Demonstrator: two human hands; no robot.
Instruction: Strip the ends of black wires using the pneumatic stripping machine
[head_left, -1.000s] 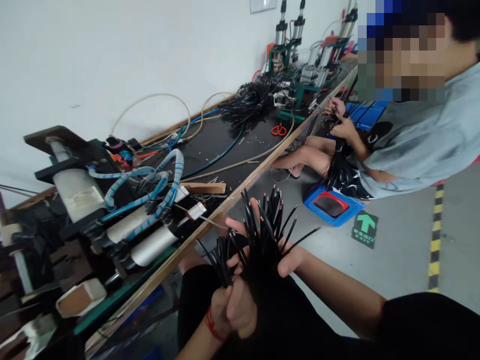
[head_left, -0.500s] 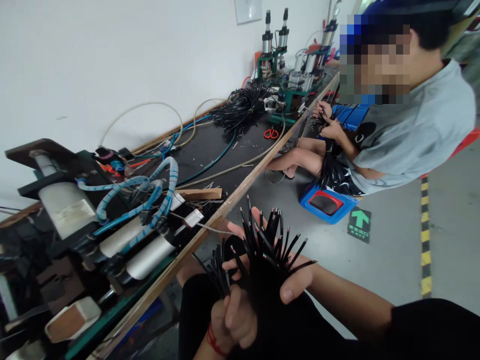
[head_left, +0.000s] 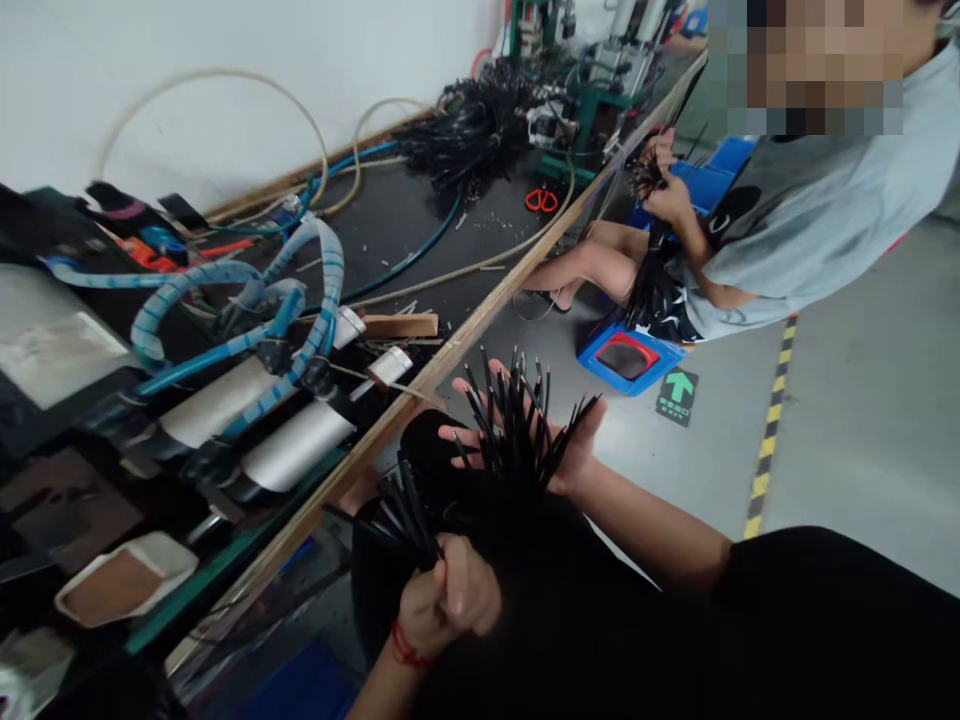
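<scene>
Nearest me, my left hand (head_left: 450, 600) is a closed fist, its fingers (head_left: 466, 592) pinching a small bunch of black cables (head_left: 401, 510) whose ends fan up and to the left. Just beyond it my right hand (head_left: 559, 450) lies open, fingers spread behind the larger cable bundle (head_left: 517, 430). That bundle stands over my lap, just off the worktop's edge, its long axis roughly upright and tilted away from me, the cut tips splaying toward the far side.

I judge I am sorting: separating a few cables out of the main bundle. The next move calls for keeping the small bunch clamped while my right hand holds the rest together so the tips stay level.

Left of my hands, the worktop (head_left: 420, 385) carries pneumatic cylinders (head_left: 296, 460) wrapped in blue hoses (head_left: 322, 290). Farther along lie red scissors (head_left: 540, 200) and a heap of black cables (head_left: 469, 125). A seated co-worker (head_left: 795, 230) at the far right handles another bundle.
</scene>
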